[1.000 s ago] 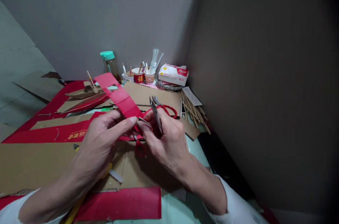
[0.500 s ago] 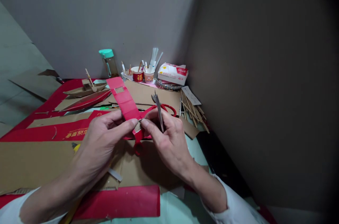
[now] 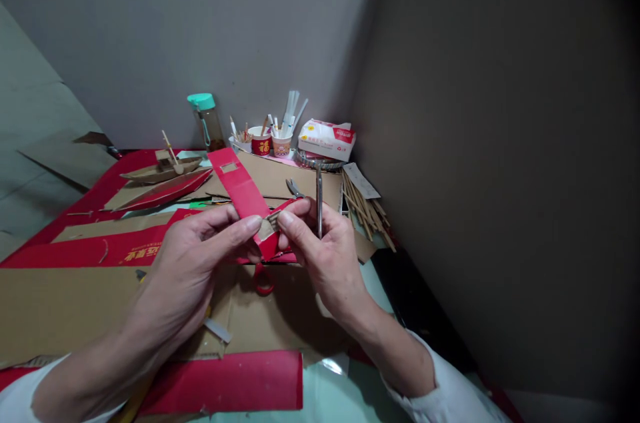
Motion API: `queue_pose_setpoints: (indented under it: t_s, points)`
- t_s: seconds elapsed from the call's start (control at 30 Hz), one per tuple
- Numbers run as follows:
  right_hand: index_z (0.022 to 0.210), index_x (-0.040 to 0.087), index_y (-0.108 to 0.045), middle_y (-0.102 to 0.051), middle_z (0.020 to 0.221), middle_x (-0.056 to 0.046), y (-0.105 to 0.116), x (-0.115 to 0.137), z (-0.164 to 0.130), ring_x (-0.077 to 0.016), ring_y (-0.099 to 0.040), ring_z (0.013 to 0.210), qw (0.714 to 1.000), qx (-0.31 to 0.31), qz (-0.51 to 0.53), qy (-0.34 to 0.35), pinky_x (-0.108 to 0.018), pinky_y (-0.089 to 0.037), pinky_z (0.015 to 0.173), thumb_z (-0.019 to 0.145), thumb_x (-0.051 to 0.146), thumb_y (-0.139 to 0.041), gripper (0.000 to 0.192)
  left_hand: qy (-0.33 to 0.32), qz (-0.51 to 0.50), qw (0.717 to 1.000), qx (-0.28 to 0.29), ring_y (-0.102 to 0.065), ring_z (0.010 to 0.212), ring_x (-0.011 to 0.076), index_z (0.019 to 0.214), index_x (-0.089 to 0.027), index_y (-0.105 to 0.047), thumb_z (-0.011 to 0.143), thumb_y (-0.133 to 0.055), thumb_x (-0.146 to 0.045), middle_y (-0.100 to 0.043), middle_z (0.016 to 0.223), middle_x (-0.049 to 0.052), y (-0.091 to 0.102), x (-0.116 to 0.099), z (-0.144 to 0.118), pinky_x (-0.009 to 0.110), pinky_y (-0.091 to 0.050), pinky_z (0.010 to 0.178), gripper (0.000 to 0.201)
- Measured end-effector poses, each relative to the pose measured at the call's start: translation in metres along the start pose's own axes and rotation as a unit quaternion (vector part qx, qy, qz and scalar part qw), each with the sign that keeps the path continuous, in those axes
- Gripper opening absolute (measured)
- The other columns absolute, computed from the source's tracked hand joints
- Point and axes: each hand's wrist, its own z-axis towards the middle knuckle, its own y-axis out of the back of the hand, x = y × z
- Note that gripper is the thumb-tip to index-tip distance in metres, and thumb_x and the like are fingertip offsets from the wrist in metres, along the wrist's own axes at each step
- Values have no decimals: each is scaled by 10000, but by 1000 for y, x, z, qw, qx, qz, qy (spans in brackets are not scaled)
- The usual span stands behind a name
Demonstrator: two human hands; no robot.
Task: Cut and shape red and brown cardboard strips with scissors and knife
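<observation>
My left hand (image 3: 195, 256) pinches a red cardboard strip (image 3: 241, 186) between thumb and fingers, near its lower end. The strip slants up and to the left, with a small rectangular cutout near its far end. Bare brown corrugated layer shows in a patch near the lower end. There my right hand (image 3: 320, 249) pinches a small torn flap of brown card (image 3: 274, 217) with thumb and forefinger. A slim silver metal tool (image 3: 319, 199), perhaps tweezers, stands upright between the fingers of that hand. Behind and below lie red-handled scissors (image 3: 263, 280), partly hidden by the hands.
Two cardboard boats (image 3: 163, 171) sit at the back left. A bottle (image 3: 203, 119), paper cups (image 3: 261, 141) of sticks and a tissue pack (image 3: 327, 139) line the wall. Wooden sticks (image 3: 367, 209) lie right. Cardboard sheets (image 3: 65, 306) and a red piece (image 3: 240, 383) cover the front.
The right hand has shifted slightly right, and its metal tool has turned from tilted to nearly upright. More bare corrugated card shows between the two thumbs.
</observation>
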Motion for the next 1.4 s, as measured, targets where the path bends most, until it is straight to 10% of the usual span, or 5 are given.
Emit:
queue_pose_setpoints:
  t_s: [0.47,0.73,0.97,1.4]
  points:
    - [857,223,-621,-599,691,47,3,3,-5,-109,-530,595,995,11,-69,78,-244,-427,563,978,348,-669,180,44,-61,996,52,-659,620,138,932,-203,-859,645,-954,-240,-820,847,52,2,-8,-4,202,-625,570,304]
    - [977,254,-519,-556,813,15,10,5,-14,-139,-523,663,972,33,-177,149,-291,-357,572,1111,342,-378,213,-57,-20,995,-75,-680,595,127,732,-201,-763,644,-918,-217,-706,703,-29,5,-12,-2,174,-594,528,179]
    - [942,239,-483,-511,760,24,1,0,-17,-149,-450,604,915,163,-320,184,-311,-330,585,1080,251,-384,170,-91,-45,988,-117,-671,606,94,686,-196,-691,604,-918,-187,-712,693,-48,7,-19,-1,137,-566,563,242]
    - [962,227,-521,-604,725,15,4,-14,-13,-168,-540,554,794,50,-535,284,-320,-323,539,1067,165,-389,180,-269,43,952,-139,-645,708,146,719,-318,-830,639,-848,-186,-747,722,-53,12,-2,5,223,-559,665,156]
